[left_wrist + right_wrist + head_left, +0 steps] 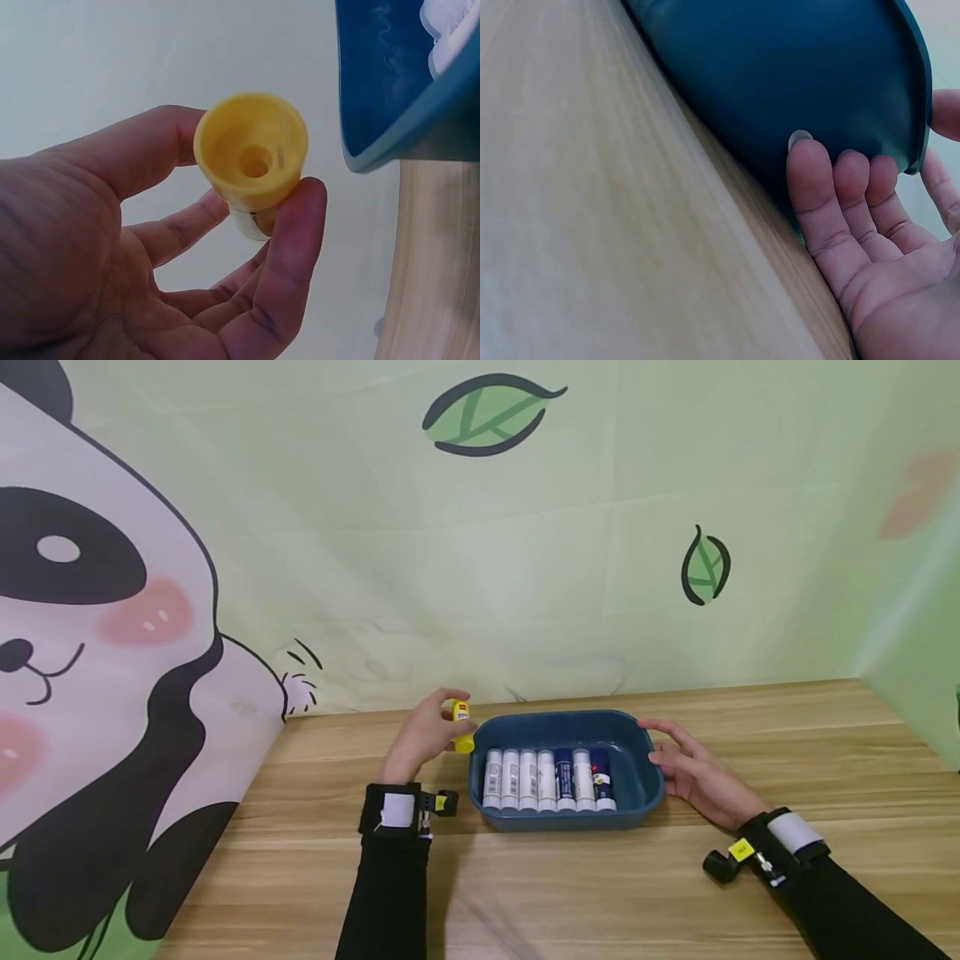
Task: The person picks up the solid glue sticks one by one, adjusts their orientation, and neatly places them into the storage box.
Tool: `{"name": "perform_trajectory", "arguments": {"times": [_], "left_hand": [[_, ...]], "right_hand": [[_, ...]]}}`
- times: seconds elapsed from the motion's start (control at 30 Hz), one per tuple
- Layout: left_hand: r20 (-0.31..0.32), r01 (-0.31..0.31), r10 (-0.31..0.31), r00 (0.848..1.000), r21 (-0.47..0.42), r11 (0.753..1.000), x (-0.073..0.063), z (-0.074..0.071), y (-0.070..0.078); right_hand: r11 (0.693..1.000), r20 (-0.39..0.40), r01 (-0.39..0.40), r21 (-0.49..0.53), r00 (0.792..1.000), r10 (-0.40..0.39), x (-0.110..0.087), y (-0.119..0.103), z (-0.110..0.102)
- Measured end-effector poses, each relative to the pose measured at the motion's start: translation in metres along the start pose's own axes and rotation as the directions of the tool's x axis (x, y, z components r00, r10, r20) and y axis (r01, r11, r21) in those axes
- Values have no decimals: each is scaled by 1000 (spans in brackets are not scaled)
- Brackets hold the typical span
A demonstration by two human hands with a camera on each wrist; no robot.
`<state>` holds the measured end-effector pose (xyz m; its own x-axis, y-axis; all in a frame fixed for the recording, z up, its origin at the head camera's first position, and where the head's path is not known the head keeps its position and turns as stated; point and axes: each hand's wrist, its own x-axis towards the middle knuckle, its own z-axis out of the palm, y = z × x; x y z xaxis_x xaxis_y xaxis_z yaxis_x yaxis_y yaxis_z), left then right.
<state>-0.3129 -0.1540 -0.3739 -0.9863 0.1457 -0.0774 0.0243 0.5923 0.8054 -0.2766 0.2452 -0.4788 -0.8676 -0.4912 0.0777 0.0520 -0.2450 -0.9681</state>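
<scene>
My left hand [426, 733] pinches a yellow glue stick [463, 742] between thumb and fingers, just off the left end of a blue basin [491, 814]. In the left wrist view the glue stick [251, 142] points its hollow yellow end at the camera. Several glue sticks lie side by side in the basin, mostly white ones [511, 781] plus a dark blue one [565, 777] and a blue-and-white one [602, 779]. At the basin's right end, my right hand [708, 781] rests extended fingers against the outer wall and rim; the right wrist view shows fingertips [810, 169] on that wall.
The basin stands on a wood-grain table [585, 893], near its back edge. Behind it hangs a pale green backdrop [525, 585] with leaves and a large panda [97, 635] at left. Both wrists wear black straps with small cameras.
</scene>
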Motion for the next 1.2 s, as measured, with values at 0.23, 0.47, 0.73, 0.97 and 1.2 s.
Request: {"name": "perform_trajectory", "arguments": {"times": [0.23, 0.47, 0.73, 0.97, 1.2], "left_hand": [[9, 0, 0, 1000, 10, 1000, -1, 3, 4], [27, -13, 12, 1000, 16, 1000, -1, 7, 9], [38, -48, 45, 998, 86, 995, -2, 17, 16], [73, -72, 67, 995, 75, 995, -2, 23, 21], [87, -67, 59, 995, 94, 993, -2, 32, 26]], "right_hand": [[1000, -4, -5, -5, 1000, 5, 1, 0, 0], [1000, -7, -6, 0, 1000, 6, 1, -1, 0], [1000, -3, -2, 6, 1000, 2, 1, 0, 0], [1000, 0, 1, 13, 1000, -1, 0, -1, 0], [1000, 4, 2, 11, 1000, -2, 0, 0, 0]]}}
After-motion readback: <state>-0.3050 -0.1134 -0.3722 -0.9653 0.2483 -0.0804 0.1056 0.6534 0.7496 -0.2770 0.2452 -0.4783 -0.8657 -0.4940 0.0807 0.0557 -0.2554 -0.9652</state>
